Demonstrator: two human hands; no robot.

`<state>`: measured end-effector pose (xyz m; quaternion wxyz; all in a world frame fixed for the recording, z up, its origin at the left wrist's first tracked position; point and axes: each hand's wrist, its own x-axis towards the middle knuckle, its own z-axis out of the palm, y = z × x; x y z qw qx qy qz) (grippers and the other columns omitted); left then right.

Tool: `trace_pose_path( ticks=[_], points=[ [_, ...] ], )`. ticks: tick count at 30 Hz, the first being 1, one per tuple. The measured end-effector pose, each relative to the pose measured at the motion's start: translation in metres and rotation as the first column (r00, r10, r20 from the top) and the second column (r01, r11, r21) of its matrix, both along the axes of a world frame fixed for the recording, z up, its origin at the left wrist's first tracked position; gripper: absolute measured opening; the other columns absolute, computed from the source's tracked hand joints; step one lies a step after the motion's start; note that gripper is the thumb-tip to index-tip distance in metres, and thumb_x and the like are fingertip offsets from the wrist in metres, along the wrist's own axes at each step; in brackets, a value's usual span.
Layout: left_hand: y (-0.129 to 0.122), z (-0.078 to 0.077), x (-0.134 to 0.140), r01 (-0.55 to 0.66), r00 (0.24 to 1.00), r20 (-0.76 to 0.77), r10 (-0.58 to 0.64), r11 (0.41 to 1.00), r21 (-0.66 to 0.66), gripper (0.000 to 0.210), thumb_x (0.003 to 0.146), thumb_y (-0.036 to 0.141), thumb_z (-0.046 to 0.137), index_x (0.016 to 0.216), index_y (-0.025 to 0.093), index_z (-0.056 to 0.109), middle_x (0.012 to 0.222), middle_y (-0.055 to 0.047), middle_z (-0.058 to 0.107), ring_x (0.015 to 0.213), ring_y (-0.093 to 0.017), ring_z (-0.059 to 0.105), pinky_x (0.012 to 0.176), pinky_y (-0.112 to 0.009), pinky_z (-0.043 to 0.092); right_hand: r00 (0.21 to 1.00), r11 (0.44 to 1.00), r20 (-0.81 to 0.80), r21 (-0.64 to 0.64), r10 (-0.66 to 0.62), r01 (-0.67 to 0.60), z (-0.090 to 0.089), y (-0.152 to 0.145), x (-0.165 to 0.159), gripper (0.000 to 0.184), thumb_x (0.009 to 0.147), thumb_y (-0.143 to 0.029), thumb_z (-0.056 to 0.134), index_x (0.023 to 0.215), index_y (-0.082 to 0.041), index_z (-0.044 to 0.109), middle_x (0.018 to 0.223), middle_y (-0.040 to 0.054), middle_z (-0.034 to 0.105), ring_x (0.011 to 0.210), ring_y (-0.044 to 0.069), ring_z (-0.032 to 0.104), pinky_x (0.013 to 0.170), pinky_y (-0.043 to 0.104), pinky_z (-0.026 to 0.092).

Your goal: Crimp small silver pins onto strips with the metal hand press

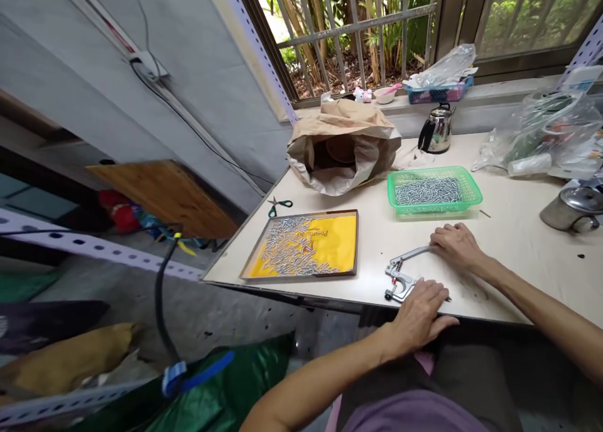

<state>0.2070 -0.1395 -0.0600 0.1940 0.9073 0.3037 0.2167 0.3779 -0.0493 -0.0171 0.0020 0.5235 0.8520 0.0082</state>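
A pair of silver hand pliers (400, 284) with a C-shaped jaw and a spring lies at the table's front edge, its two handles spread apart. My left hand (421, 309) covers the lower handle, fingers bent over it and thumb pointing right. At the far end of the raised upper handle, my right hand (456, 243) has its fingers curled round the tip. Left of the pliers is a shallow tray (355, 243) with a yellow lining and many small silver metal pins (292, 250). Behind my right hand, a green plastic basket (475, 193) holds more such pins.
Small scissors (279, 205) with dark green handles lie behind the tray. An opened brown paper bag (343, 137) stands at the back. A steel kettle (438, 130), a metal pot (575, 207) and clear plastic bags (546, 134) stand farther right, beneath a barred window.
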Motion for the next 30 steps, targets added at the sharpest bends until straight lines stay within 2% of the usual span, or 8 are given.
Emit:
trace_pose_path(
  ticks=[5, 9, 13, 18, 22, 24, 26, 30],
  points=[
    [0.009, 0.001, -0.003, 0.056, 0.997, 0.057, -0.051, 0.995, -0.087, 0.039, 0.089, 0.042, 0.054, 0.115, 0.014, 0.056, 0.12, -0.014, 0.061, 0.117, -0.025, 0.053, 0.106, -0.043, 0.038, 0.99, 0.991, -0.058, -0.034, 0.127, -0.129, 0.008, -0.005, -0.029, 0.016, 0.088, -0.018, 0.052, 0.093, -0.021, 0.067, 0.092, 0.0064, 0.064, 0.086, 0.02, 0.051, 0.071, 0.031, 0.033],
    [0.011, -0.001, -0.005, 0.055, 0.998, -0.014, -0.058, 0.983, -0.178, 0.047, 0.086, 0.043, 0.058, 0.12, 0.01, 0.055, 0.119, -0.017, 0.061, 0.114, -0.03, 0.056, 0.097, -0.042, 0.046, 0.9, 0.896, -0.098, -0.091, 0.425, -0.434, 0.006, -0.019, -0.069, 0.012, 0.085, -0.022, 0.06, 0.086, -0.027, 0.07, 0.095, 0.0046, 0.062, 0.092, 0.021, 0.048, 0.072, 0.031, 0.034],
    [0.01, 0.002, -0.003, 0.063, 0.994, -0.082, -0.075, 0.988, -0.138, 0.054, 0.087, 0.043, 0.056, 0.129, 0.01, 0.049, 0.128, -0.018, 0.057, 0.116, -0.031, 0.055, 0.096, -0.042, 0.047, 0.822, 0.823, 0.032, -0.053, 0.568, -0.566, -0.003, -0.019, -0.095, 0.013, 0.082, -0.018, 0.062, 0.071, -0.021, 0.068, 0.094, 0.0067, 0.062, 0.098, 0.025, 0.046, 0.073, 0.035, 0.033],
    [-0.005, 0.009, -0.004, 0.239, 0.961, -0.157, -0.226, 0.969, 0.07, 0.029, 0.087, 0.039, 0.056, 0.111, 0.025, 0.065, 0.109, -0.008, 0.067, 0.103, -0.023, 0.063, 0.089, -0.032, 0.052, 0.811, 0.812, -0.044, 0.021, 0.584, -0.584, -0.015, -0.012, -0.104, 0.014, 0.083, -0.01, 0.056, 0.074, -0.017, 0.065, 0.085, 0.0063, 0.064, 0.088, 0.021, 0.05, 0.071, 0.034, 0.033],
    [-0.019, 0.015, -0.04, 0.259, 0.956, -0.172, -0.237, 0.959, 0.115, 0.018, 0.091, 0.034, 0.052, 0.091, 0.027, 0.069, 0.086, -0.003, 0.069, 0.079, -0.013, 0.064, 0.074, -0.02, 0.053, 0.827, 0.851, -0.211, 0.061, 0.521, -0.521, -0.019, -0.009, -0.103, 0.014, 0.084, -0.013, 0.056, 0.076, -0.019, 0.065, 0.095, 0.0059, 0.066, 0.092, 0.02, 0.052, 0.077, 0.034, 0.034],
    [-0.02, 0.022, -0.071, 0.179, 0.98, -0.121, -0.159, 0.968, 0.178, 0.022, 0.093, 0.03, 0.049, 0.089, 0.018, 0.067, 0.077, -0.004, 0.068, 0.07, -0.013, 0.062, 0.07, -0.023, 0.053, 0.838, 0.859, -0.206, 0.025, 0.505, -0.512, -0.018, -0.01, -0.101, 0.015, 0.084, -0.014, 0.056, 0.073, -0.02, 0.065, 0.098, 0.0059, 0.066, 0.096, 0.022, 0.052, 0.079, 0.036, 0.034],
    [-0.015, 0.028, -0.102, -0.044, 0.999, -0.002, 0.046, 0.969, 0.241, 0.023, 0.094, 0.024, 0.045, 0.09, 0.014, 0.065, 0.077, -0.006, 0.067, 0.07, -0.014, 0.06, 0.067, -0.025, 0.052, 0.845, 0.858, -0.204, -0.04, 0.495, -0.512, -0.017, -0.01, -0.097, 0.016, 0.086, -0.015, 0.055, 0.074, -0.021, 0.065, 0.099, 0.0053, 0.066, 0.096, 0.022, 0.053, 0.08, 0.037, 0.035],
    [0.0, 0.031, -0.137, -0.347, 0.934, 0.156, 0.322, 0.919, 0.185, 0.022, 0.095, 0.022, 0.044, 0.095, 0.015, 0.065, 0.081, -0.006, 0.066, 0.075, -0.015, 0.059, 0.068, -0.026, 0.051, 0.819, 0.836, -0.295, -0.102, 0.493, -0.54, -0.012, -0.013, -0.085, 0.023, 0.093, -0.017, 0.043, 0.087, -0.019, 0.065, 0.104, 0.0073, 0.063, 0.091, 0.019, 0.053, 0.079, 0.033, 0.039]
  ],
)
